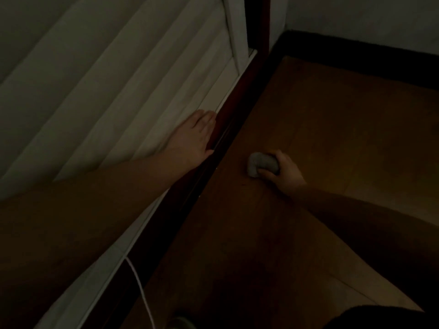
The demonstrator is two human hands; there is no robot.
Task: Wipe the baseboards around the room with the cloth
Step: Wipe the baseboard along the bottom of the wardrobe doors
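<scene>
The room is dim. A dark reddish-brown baseboard (240,100) runs diagonally from the upper middle to the lower left, under a pale curtain. My left hand (193,136) lies flat with straight fingers against the curtain's lower edge and the top of the baseboard. My right hand (283,172) grips a bunched grey cloth (260,163) just above the wooden floor, a short way to the right of the baseboard and apart from it. A second, black baseboard (361,55) runs along the far wall at the upper right.
The pleated pale curtain (107,91) fills the upper left. A thin white cable (142,290) hangs down by the baseboard at the bottom. The brown wooden floor (332,129) spreads to the right. A dark upright frame (257,24) stands in the corner.
</scene>
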